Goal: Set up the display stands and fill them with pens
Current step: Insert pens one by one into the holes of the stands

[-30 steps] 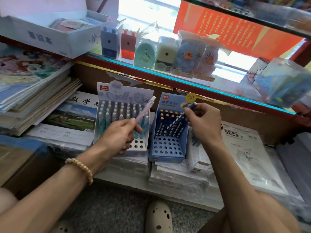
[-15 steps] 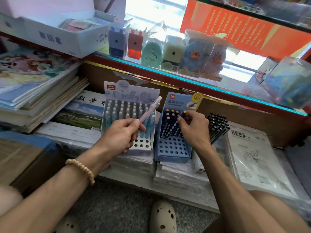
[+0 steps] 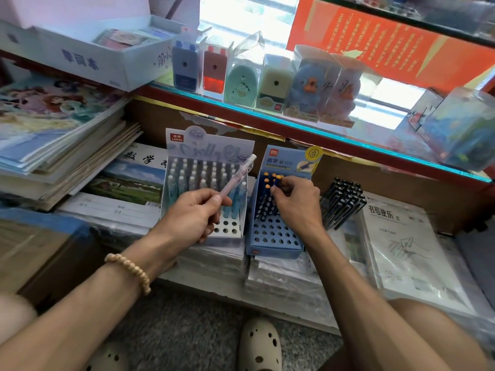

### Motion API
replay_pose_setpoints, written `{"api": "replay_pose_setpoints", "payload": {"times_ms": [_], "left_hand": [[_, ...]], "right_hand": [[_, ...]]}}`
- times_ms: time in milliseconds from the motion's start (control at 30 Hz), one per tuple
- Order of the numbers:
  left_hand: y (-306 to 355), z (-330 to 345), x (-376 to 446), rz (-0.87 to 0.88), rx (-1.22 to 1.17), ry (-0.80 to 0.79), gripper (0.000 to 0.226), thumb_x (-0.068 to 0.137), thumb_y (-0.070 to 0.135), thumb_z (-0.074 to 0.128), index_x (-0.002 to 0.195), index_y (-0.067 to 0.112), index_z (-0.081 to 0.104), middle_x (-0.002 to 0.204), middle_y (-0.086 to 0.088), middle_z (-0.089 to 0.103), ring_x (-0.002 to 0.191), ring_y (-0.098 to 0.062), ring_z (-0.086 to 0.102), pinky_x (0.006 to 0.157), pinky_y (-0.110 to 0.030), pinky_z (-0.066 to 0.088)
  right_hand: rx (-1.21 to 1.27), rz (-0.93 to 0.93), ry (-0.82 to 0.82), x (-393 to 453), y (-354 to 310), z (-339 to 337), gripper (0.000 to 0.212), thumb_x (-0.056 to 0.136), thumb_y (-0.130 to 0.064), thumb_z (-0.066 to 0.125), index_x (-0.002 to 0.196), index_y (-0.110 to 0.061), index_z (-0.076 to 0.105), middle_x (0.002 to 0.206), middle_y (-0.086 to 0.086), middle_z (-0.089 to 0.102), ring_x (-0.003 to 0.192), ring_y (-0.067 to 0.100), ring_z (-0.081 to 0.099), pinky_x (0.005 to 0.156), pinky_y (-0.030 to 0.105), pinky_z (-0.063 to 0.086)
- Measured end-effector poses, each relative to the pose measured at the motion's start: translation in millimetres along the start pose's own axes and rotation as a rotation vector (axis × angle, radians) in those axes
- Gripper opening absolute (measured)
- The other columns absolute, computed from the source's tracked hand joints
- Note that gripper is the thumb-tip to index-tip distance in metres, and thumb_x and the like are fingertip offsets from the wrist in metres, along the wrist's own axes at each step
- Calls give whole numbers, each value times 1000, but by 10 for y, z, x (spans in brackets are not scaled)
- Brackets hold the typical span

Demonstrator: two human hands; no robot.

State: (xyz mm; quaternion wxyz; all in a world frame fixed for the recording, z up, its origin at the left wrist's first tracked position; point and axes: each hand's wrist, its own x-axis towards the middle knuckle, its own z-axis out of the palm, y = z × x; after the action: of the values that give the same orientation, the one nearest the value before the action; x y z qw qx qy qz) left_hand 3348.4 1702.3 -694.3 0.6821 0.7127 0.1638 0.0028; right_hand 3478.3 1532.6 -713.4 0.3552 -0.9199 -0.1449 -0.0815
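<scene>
Stacks of wrapped exercise books [image 3: 281,279] carry both display stands, under a glass shelf [image 3: 348,139] lined with boxed pencil sharpeners [image 3: 242,79]. Picture books [image 3: 53,124] are piled at the left, and a white box [image 3: 88,53] printed with blue characters sits above them. A bundle of black pens [image 3: 342,203] lies just right of the blue stand, partly behind the right wrist.

The pale stand [image 3: 209,148] reads "LANTU" on a red tag and "Jelly" in large script; its back rows are filled with white-capped pens, while the front holes at its right corner are open. The left hand [image 3: 192,215] covers its lower middle, thumb and curled fingers pinching a pale pink pen [image 3: 237,175] that slants up across the stand's right side.

The blue stand [image 3: 278,236] has a "deli" tag, Chinese lettering and a yellow round sticker. Orange-tipped blue pens [image 3: 270,180] fill its back rows; the front rows of holes are bare. The right hand [image 3: 297,202] hangs over those pens, fingertips curled down and pinching one of them.
</scene>
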Motion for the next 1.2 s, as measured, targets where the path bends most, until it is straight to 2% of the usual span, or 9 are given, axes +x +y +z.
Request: {"api": "replay_pose_setpoints", "payload": {"times_ms": [167,367,533,633,767,933,1000,1133,1200], "left_hand": [[-14,-14,-26,20,21,1,24,105,19,42,105,16,66,73,0,50,53,-6,44,47,-19,37],[-28,-33,-36,27,35,-3,22,103,19,46,105,18,67,76,0,56,60,-9,49,53,-21,41],[-23,-8,-40,57,48,9,16,100,18,52,104,19,68,76,2,62,67,-10,55,60,-25,44],[-8,-11,-38,68,54,1,15,99,18,54,104,21,68,76,4,66,69,-11,58,61,-26,46],[-23,-17,-50,65,63,-7,14,99,19,56,104,21,68,80,4,72,73,-11,62,63,-26,47],[12,-9,-51,77,65,-4,12,97,19,58,103,22,69,82,3,73,72,-9,63,65,-28,48],[25,-16,-52,78,69,-1,13,97,19,58,103,22,69,82,3,73,71,-8,63,65,-27,49],[10,-17,-74,73,82,-15,12,97,19,58,104,21,68,85,3,75,72,-7,65,67,-27,50],[9,-18,-84,74,83,-21,12,97,19,58,104,20,68,85,4,75,73,-8,65,67,-28,50]], "right_hand": [[44,3,91,-40,6,-3,14,92,-20,68,99,-10,74,77,-10,62,77,9,64,76,28,55],[72,39,5,-22,62,14,15,94,-22,66,99,-10,73,82,-2,70,76,13,69,76,36,59],[38,14,74,-76,54,28,13,93,-24,67,91,-12,70,70,-13,59,66,-2,57,61,14,44],[38,36,90,-67,52,36,14,94,-26,67,92,-13,68,72,-11,57,66,-2,53,64,18,42],[28,62,79,-79,63,46,17,95,-28,65,94,-11,66,79,-3,60,74,13,57,68,25,43],[23,49,86,-69,45,42,14,93,-26,68,88,-16,61,71,-12,55,68,6,54,68,24,44],[-17,40,39,-79,68,93,13,94,-24,67,89,-13,61,74,-6,59,72,12,57,69,26,43],[-88,44,-38,-108,141,160,17,96,-26,63,84,-14,57,71,-6,55,69,14,52,56,21,34],[-121,36,-36,-100,128,119,16,94,-28,65,87,-14,61,70,-9,56,70,15,55,57,21,38]]}}
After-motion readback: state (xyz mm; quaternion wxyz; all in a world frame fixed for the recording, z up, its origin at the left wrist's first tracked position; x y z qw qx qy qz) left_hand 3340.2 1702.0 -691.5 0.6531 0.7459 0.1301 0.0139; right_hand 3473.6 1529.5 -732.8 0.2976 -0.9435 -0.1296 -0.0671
